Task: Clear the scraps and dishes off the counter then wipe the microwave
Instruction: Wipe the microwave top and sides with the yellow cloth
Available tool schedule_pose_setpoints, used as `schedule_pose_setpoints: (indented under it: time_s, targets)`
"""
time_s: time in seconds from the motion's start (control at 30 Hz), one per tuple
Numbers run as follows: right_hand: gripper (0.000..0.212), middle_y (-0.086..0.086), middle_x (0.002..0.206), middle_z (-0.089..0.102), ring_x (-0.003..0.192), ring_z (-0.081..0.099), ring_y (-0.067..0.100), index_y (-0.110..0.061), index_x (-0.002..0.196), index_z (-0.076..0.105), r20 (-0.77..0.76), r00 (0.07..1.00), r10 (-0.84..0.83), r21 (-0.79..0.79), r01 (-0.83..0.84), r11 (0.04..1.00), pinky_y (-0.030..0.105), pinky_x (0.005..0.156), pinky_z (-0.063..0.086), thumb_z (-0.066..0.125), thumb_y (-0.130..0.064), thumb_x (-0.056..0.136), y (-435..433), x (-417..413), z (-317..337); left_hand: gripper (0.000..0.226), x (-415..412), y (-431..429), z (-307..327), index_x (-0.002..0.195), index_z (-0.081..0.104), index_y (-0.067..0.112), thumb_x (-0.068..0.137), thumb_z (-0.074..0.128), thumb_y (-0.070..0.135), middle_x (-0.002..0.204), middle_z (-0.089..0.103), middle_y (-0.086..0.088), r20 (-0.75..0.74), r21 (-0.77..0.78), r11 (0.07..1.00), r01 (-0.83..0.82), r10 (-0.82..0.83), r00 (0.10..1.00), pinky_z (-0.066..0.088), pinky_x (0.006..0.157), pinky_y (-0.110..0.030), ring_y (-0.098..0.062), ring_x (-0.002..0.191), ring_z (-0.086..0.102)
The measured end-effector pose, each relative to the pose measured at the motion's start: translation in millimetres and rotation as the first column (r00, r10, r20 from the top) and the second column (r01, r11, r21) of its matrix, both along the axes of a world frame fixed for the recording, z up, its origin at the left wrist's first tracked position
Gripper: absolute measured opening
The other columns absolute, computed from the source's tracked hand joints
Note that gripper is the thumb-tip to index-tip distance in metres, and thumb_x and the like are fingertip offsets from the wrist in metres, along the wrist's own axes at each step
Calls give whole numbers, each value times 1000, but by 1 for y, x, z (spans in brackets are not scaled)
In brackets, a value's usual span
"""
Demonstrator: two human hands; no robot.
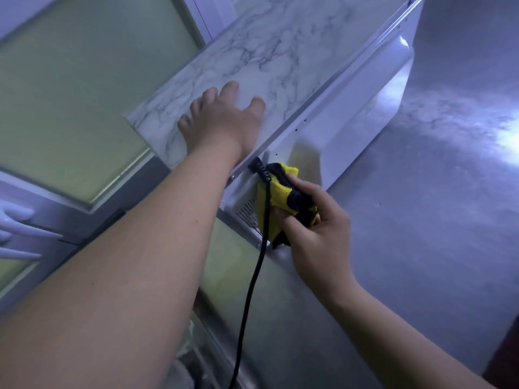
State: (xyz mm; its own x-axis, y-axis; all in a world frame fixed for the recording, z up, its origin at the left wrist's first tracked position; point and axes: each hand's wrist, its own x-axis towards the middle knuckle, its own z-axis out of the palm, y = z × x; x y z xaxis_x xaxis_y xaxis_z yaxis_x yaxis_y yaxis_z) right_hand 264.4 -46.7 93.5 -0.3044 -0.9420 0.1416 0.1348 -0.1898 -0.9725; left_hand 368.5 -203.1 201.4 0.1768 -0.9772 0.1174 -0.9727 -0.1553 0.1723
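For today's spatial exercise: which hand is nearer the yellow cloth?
Right. The right hand grips the yellow cloth at the back of the microwave; the left hand rests flat on the marbled top, apart.

Looks like a home kitchen corner, seen from behind a white microwave (351, 113) with a marble-patterned top (252, 60), a vent grille (248, 213) in its back panel and a black power cord (252, 290) hanging from it. Backed by frosted-glass panes (84, 94) in metal frames on one side and a plain grey wall (435, 192) on the other. Household yellow-and-black cleaning cloth (276, 192) held against the appliance's back.
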Motion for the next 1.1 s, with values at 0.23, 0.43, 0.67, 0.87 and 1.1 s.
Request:
schedule_pose_setpoints:
  time_s: [0.23,0.43,0.67,0.87,1.1]
  targets:
    - [57,-7,110,72,106,67,15,-28,118,72,-177,982,62,308,-5,951,23,87,53,63,4,71,10,6,-68,62,0,-1,-1,145,39,39,88,33,62,152,38,1,-3,-11,1000,-1,1,1000,18,110,-48,-24,140,30]
    - [55,-7,106,74,102,69,18,-37,115,72,-68,994,80,373,-49,927,45,87,57,62,-15,66,38,-5,-65,61,0,1,0,144,40,39,88,33,62,153,37,2,-16,-2,1000,-1,0,1000,18,111,-47,-24,140,29]
    - [55,-5,108,71,95,69,14,-30,118,70,74,984,164,55,-169,984,26,76,57,67,-9,68,18,2,-5,64,-2,2,0,148,34,40,89,32,63,157,31,3,-19,21,1000,-3,3,1000,15,113,-48,-23,143,25]
    - [49,-16,111,70,105,66,10,-25,119,69,-102,994,35,12,-34,999,22,91,50,66,-13,72,6,14,-26,63,-1,-1,-3,145,37,41,87,32,63,154,34,4,-23,6,1000,-4,4,1000,16,111,-47,-22,141,28]
    - [34,-14,87,70,93,66,28,-32,104,74,-239,958,156,455,-32,890,36,76,53,68,-33,71,17,1,-82,62,-2,0,-2,144,38,41,87,33,63,154,35,4,-32,4,1000,-6,6,999,16,111,-47,-22,140,29]
